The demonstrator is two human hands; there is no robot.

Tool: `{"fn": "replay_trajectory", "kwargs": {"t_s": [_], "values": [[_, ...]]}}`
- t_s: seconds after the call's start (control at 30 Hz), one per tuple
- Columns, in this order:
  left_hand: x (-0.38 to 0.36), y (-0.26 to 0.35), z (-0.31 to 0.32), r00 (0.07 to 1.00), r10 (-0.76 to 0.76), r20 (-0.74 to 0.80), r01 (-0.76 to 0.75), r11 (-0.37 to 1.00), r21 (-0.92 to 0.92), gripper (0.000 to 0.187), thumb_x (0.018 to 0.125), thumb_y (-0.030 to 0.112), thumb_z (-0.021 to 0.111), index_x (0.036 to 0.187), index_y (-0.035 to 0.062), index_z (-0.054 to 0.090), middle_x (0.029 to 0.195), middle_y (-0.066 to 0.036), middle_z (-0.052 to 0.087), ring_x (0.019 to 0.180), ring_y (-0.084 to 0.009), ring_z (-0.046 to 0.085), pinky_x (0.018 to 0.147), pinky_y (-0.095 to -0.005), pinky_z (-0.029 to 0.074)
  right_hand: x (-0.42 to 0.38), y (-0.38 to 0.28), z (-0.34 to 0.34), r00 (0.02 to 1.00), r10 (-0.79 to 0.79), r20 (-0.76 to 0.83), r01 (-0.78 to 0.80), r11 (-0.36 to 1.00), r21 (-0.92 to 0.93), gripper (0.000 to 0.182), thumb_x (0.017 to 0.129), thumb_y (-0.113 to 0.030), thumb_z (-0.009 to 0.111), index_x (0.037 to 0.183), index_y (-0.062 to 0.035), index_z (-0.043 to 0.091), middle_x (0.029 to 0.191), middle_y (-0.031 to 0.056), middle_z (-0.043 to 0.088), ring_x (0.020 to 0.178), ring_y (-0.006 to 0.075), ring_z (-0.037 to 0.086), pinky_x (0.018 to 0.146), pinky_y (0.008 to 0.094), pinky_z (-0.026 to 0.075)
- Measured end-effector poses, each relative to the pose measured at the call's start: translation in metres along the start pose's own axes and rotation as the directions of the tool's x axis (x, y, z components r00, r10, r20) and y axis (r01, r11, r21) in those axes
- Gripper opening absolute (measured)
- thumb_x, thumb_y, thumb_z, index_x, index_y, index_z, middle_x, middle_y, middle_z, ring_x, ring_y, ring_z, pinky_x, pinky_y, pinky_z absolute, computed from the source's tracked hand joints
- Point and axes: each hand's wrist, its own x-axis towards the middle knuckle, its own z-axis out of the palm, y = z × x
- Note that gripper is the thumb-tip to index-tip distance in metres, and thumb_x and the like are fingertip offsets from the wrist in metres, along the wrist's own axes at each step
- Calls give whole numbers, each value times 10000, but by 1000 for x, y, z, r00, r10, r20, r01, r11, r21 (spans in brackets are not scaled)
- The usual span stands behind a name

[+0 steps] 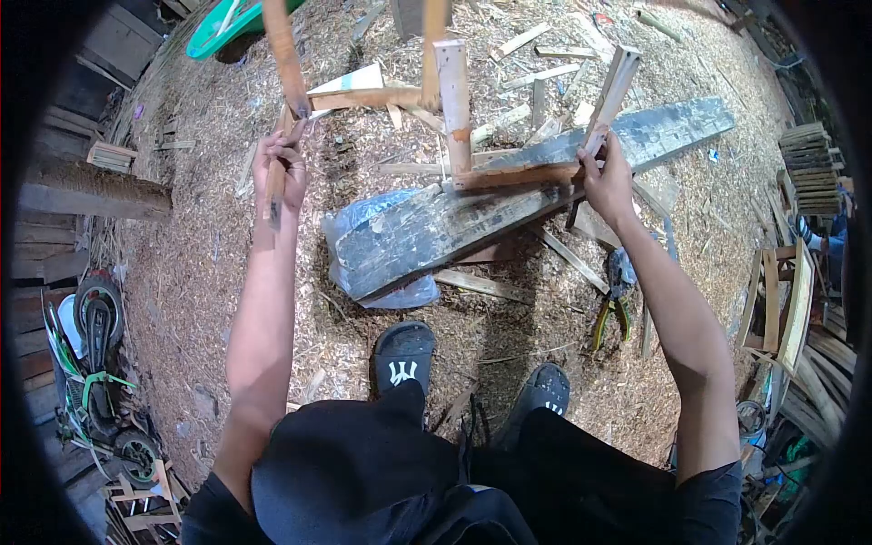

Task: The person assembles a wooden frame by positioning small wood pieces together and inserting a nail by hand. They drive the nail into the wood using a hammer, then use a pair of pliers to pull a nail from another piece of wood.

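Observation:
My left hand [280, 168] is closed around the lower end of one side piece of a three-sided wooden frame [363, 97], held up at the upper left. At the right, my right hand [609, 182] grips the corner of a second three-sided wooden frame [518, 176], thumb and fingers around the joint. Its two side pieces point away from me, and its crosspiece overlaps a thick, paint-spotted plank [413, 241]. Blue plastic [413, 292] shows under the plank's near end. Pliers [610, 318] with yellow-and-black handles lie below my right hand.
Wood shavings and loose offcuts [522, 41] cover the ground. A green basin [218, 32] stands at the far left. A small green motorbike [95, 336] is by the left wall, below a wooden beam [95, 188]. Stacked sticks [808, 168] and scrap wood line the right.

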Motion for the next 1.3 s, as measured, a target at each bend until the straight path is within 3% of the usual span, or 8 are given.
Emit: {"fn": "replay_trajectory", "kwargs": {"t_s": [0.03,0.13,0.23,0.33,0.57,0.87,1.23,1.3], "values": [[-4,-14,1,1000,0,2,0,1000,2,540,955,-52,537,1436,-167,319,1073,-236,621,686,-120,630,598,-149,630,2,1,0,998,-56,-16,57,998,10,343,974,-165,665,1222,9,504,960,296,700,925,501,677,786,538,507],[-4,-56,-2,937,276,-216,-164,890,425,511,953,24,591,1405,-108,390,1148,-273,615,740,-126,618,572,-181,611,12,4,3,998,-67,22,67,998,-16,356,971,-155,660,1236,10,488,978,310,694,953,520,663,802,549,504],[40,-32,-110,986,122,-115,-31,807,590,421,982,67,504,1383,-22,413,1088,-181,601,845,-173,681,562,-209,557,16,8,11,999,-40,22,41,999,-34,357,967,-144,658,1234,8,477,993,324,687,979,532,652,823,560,499],[27,-63,-93,941,209,-266,9,772,636,424,998,80,493,1407,64,380,1115,-160,577,926,-202,695,554,-228,491,17,2,10,999,-24,29,25,998,-55,327,963,-128,657,1203,9,482,1017,328,681,991,522,655,841,559,502],[-3,-147,-22,864,455,-215,-131,616,777,730,1044,72,459,1640,248,77,1463,-150,442,842,-243,714,602,-312,542,24,14,17,991,-131,7,131,991,19,291,960,-102,655,1172,15,493,1038,316,674,985,501,666,839,548,512],[-16,-207,-40,889,399,-224,-125,683,719,801,1100,85,467,1655,327,-58,1510,-141,409,820,-201,674,728,-352,593,32,4,27,996,-42,80,41,999,13,325,980,-88,639,1253,6,490,1094,292,701,1053,447,707,848,494,561],[-28,-218,-3,897,391,-208,-149,709,689,856,1044,-23,486,1669,293,-6,1392,-123,475,804,-159,570,713,-326,568,38,3,20,996,25,80,-28,999,46,288,989,-119,645,1212,37,551,1109,268,707,1047,421,702,887,442,537],[-27,-219,7,905,422,-51,-289,698,655,848,1018,-61,469,1673,265,42,1322,-120,501,808,-159,575,743,-319,566,38,7,21,999,-1,48,-3,996,86,298,978,-124,653,1206,48,566,1063,281,704,1006,439,694,864,463,529]]}}
